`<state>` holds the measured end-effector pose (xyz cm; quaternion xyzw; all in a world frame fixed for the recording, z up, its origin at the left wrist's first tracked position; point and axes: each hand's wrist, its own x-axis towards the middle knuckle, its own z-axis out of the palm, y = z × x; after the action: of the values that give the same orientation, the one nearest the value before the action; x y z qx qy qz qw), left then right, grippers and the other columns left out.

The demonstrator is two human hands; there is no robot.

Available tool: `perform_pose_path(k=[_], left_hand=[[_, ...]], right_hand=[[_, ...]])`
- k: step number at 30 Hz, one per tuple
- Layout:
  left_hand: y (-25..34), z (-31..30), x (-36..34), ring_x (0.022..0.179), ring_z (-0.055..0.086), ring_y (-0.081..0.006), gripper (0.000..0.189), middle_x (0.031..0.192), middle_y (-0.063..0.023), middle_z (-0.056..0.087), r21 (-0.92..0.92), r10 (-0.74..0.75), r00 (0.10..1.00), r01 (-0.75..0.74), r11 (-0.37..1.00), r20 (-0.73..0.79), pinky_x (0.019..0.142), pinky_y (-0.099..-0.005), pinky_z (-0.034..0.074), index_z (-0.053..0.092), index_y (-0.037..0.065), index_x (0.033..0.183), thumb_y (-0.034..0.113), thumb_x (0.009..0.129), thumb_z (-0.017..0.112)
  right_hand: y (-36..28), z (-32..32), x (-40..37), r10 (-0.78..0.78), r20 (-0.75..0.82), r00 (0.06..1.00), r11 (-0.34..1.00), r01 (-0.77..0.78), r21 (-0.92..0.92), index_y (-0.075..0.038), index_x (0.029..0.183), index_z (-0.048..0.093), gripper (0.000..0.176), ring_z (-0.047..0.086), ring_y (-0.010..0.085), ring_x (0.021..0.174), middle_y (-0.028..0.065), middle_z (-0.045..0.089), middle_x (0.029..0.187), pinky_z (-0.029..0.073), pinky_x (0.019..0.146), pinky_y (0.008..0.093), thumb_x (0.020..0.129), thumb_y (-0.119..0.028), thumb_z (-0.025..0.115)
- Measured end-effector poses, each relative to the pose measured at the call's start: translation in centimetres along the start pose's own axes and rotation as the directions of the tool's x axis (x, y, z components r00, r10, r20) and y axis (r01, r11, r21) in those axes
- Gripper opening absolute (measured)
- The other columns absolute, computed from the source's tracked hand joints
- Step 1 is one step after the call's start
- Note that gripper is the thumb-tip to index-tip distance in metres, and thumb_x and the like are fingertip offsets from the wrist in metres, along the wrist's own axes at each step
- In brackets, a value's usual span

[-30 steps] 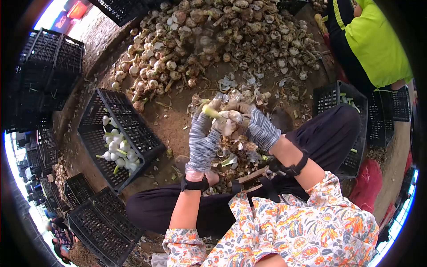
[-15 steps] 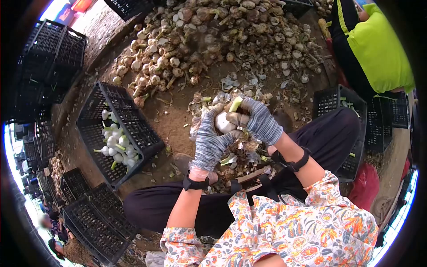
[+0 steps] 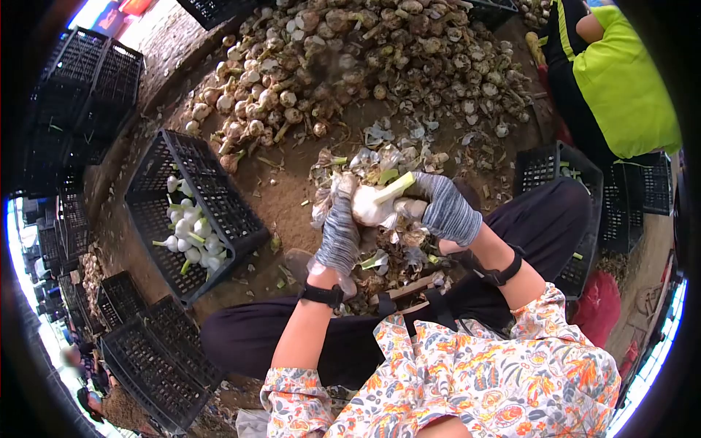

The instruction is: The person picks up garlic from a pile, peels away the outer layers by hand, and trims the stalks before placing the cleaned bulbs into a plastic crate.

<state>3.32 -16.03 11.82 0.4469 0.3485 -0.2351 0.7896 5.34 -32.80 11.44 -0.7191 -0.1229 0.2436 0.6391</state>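
Between my two gloved hands is a white garlic bulb [image 3: 371, 207] with a pale green cut stem pointing up and to the right. My left hand [image 3: 342, 223], in a grey knit glove, closes on the bulb's left side. On its right side, the fingers of my right hand [image 3: 444, 208] grip it near the stem and loose skin. Below the bulb, peeled skins and stem scraps [image 3: 409, 255] lie on the ground between my legs. More papery garlic skins [image 3: 365, 160] are heaped just beyond my hands.
A large pile of unpeeled garlic [image 3: 350, 66] covers the ground ahead. At left, a tilted black crate [image 3: 219, 197] holds clean white garlic bulbs [image 3: 191, 230]. Another black crate [image 3: 537, 171] stands by my right knee. A person in a bright yellow-green top [image 3: 624, 80] sits at upper right. Stacked crates [image 3: 91, 80] stand upper left.
The bulb has turned so its stem leans right and more of its white side shows. My right hand has moved slightly right and down, and my left fingers have shifted around the bulb.
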Motion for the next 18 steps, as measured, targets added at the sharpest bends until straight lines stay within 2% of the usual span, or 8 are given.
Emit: perform_pose_path(k=[1,2,7,9,11,13,15,18], left_hand=[[0.4,0.8,-0.5,0.048,0.051,-0.0101,0.055,0.068,-0.0044,0.059,-0.131,-0.103,0.986,0.085,0.988,-0.135,0.036,-0.0213,0.037,0.057,0.009,0.095,0.06,0.076,0.051],[1.2,-2.4,0.1,0.045,0.052,-0.0147,0.058,0.065,-0.006,0.059,0.055,-0.293,0.936,0.288,0.956,0.193,0.034,-0.0259,0.039,0.058,0.009,0.094,0.063,0.075,0.05],[0.5,-2.1,0.9,0.051,0.055,-0.0186,0.065,0.073,-0.007,0.06,0.025,-0.34,0.904,0.345,0.938,0.259,0.038,-0.0289,0.042,0.055,0.007,0.101,0.066,0.077,0.042],[-1.3,-0.9,1.1,0.075,0.058,-0.0175,0.066,0.096,-0.0086,0.056,-0.105,0.314,0.949,-0.308,0.945,0.04,0.062,-0.0285,0.05,0.046,0.005,0.116,0.062,0.083,0.039],[-2.1,-1.3,1.5,0.092,0.053,-0.0173,0.062,0.106,-0.008,0.051,-0.192,0.371,0.91,-0.337,0.922,0.183,0.08,-0.0273,0.046,0.036,0.005,0.126,0.052,0.087,0.042],[-3.1,-0.4,1.5,0.092,0.053,-0.0168,0.058,0.105,-0.0084,0.05,0.344,0.755,0.646,-0.739,0.58,0.115,0.08,-0.0262,0.046,0.035,0.006,0.125,0.047,0.087,0.047],[-1.9,-1.0,1.0,0.08,0.056,-0.0126,0.05,0.094,-0.0069,0.055,0.243,0.712,0.695,-0.71,0.661,0.094,0.07,-0.0242,0.05,0.04,0.006,0.12,0.042,0.087,0.05],[-0.6,-1.7,-0.1,0.054,0.055,-0.0074,0.042,0.068,-0.0013,0.057,-0.223,0.1,0.975,-0.054,0.973,0.198,0.047,-0.022,0.048,0.05,0.008,0.106,0.043,0.083,0.054]], right_hand=[[-0.2,0.2,-0.2,0.0,0.0,1.0,1.0,0.0,0.0,0.004,0.103,0.057,0.03,0.059,0.0161,0.082,0.0131,0.063,0.09,0.047,0.074,0.0292,0.078,-0.013,0.06],[-0.3,0.4,-0.4,-0.016,0.004,1.0,1.0,0.016,-0.019,0.004,0.103,0.057,0.03,0.059,0.0155,0.081,0.0128,0.063,0.089,0.047,0.074,0.0291,0.078,-0.013,0.061],[-0.9,1.0,-0.3,0.197,-0.124,0.973,0.98,-0.194,0.037,0.005,0.103,0.056,0.03,0.058,0.0154,0.08,0.0114,0.063,0.088,0.048,0.074,0.029,0.079,-0.013,0.061],[1.5,1.6,0.1,0.169,-0.175,0.97,0.985,-0.162,0.054,0.006,0.104,0.054,0.031,0.057,0.015,0.081,0.0104,0.061,0.089,0.048,0.073,0.0281,0.08,-0.013,0.061],[1.5,3.0,-0.1,0.037,-0.294,0.955,0.962,0.046,0.268,0.006,0.104,0.052,0.031,0.056,0.0152,0.081,0.0099,0.06,0.091,0.048,0.072,0.0272,0.08,-0.011,0.06],[1.6,3.3,-0.3,-0.101,-0.295,0.95,0.992,0.076,-0.097,0.005,0.106,0.05,0.029,0.055,0.0153,0.08,0.0096,0.059,0.092,0.047,0.07,0.0259,0.082,-0.01,0.057],[2.5,3.3,-0.4,-0.059,-0.278,0.959,0.998,0.055,-0.023,0.004,0.107,0.051,0.026,0.054,0.0143,0.077,0.0093,0.058,0.088,0.046,0.069,0.0242,0.083,-0.007,0.052],[4.5,1.4,0.0,0.256,-0.296,0.92,0.809,-0.036,0.587,0.004,0.105,0.051,0.023,0.057,0.0154,0.073,0.01,0.058,0.085,0.052,0.064,0.0259,0.084,-0.003,0.045]])
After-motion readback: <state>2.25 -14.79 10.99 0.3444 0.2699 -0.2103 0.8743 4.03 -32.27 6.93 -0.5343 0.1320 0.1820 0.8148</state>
